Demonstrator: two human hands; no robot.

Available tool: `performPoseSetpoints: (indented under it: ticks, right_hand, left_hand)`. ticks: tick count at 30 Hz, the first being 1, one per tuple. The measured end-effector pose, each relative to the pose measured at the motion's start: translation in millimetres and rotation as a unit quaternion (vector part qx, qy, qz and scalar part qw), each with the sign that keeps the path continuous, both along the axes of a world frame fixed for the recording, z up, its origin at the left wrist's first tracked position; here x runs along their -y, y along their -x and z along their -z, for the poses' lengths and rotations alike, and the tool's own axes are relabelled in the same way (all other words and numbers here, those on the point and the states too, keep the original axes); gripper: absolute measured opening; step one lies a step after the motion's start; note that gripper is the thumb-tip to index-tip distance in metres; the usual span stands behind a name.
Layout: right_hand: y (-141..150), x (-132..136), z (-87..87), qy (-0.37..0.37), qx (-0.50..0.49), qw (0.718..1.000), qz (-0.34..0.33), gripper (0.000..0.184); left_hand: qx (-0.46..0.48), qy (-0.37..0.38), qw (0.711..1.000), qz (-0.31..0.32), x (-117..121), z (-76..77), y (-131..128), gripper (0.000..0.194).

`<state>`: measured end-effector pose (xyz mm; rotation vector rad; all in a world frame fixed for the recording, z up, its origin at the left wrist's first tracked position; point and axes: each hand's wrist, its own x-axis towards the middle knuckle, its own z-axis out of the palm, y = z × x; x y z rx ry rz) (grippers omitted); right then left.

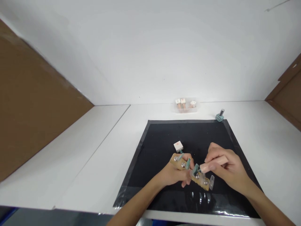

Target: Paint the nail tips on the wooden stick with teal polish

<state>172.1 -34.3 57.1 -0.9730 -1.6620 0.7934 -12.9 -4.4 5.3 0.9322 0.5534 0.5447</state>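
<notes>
My left hand [172,175] is closed around a yellowish display stand [199,181] that carries several false nails on silvery round mounts. Some of these nails, such as a teal false nail [187,164], are painted; a clear false nail [211,182] sits at the right end. Pinched in my right hand [231,169] is a nail polish brush [215,163] by its pink cap. Its bristle end points left and meets a teal nail near the middle of the stand. Just beyond my left hand, a white square nail polish bottle [178,146] rests on the black mat.
The black mat [162,135] lies on a white table [94,150]. Behind it, a clear plastic box [185,110] holds several white bottles with pink caps. A teal bottle [219,117] with a silver cap stands at the mat's far right corner. White and brown panels enclose the table.
</notes>
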Motion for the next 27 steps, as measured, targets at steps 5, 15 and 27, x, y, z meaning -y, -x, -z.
performPoseSetpoints:
  ticks: [5, 15, 27]
  right_hand:
    - [0.5, 1.0, 1.0, -0.02, -0.015, 0.999, 0.048, 0.022]
    - [1.2, 0.9, 0.4, -0.02, -0.013, 0.999, 0.041, 0.019]
    - [1.1, -2.3, -4.8, 0.026, 0.014, 0.999, 0.017, 0.024]
  left_hand:
    - [0.031, 0.009, 0.999, -0.001, -0.8, 4.2, 0.4, 0.039]
    - [0.053, 0.009, 0.999, 0.002, -0.7, 5.0, -0.1, 0.038]
    - [0.047, -0.018, 0.999, -0.003, -0.7, 8.5, 0.3, 0.04]
